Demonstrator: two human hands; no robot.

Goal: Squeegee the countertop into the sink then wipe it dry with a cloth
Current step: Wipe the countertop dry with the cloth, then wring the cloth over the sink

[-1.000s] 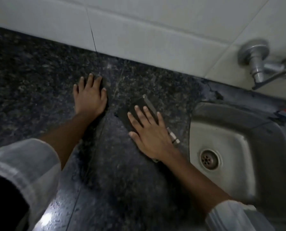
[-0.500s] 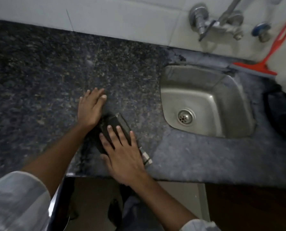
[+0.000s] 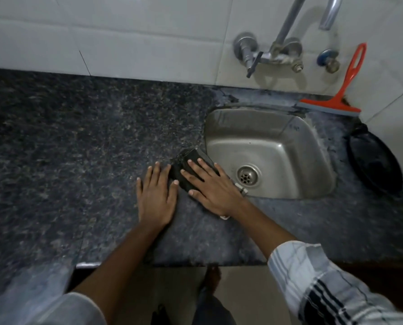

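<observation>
Pressing cloth (image 3: 188, 164) — right hand (image 3: 211, 186) flat | beside sink (image 3: 313, 137)

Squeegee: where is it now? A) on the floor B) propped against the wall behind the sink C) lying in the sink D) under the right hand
B: the red squeegee stands on the countertop behind the sink, handle leaning on the tiled wall, clear of both hands.
</observation>
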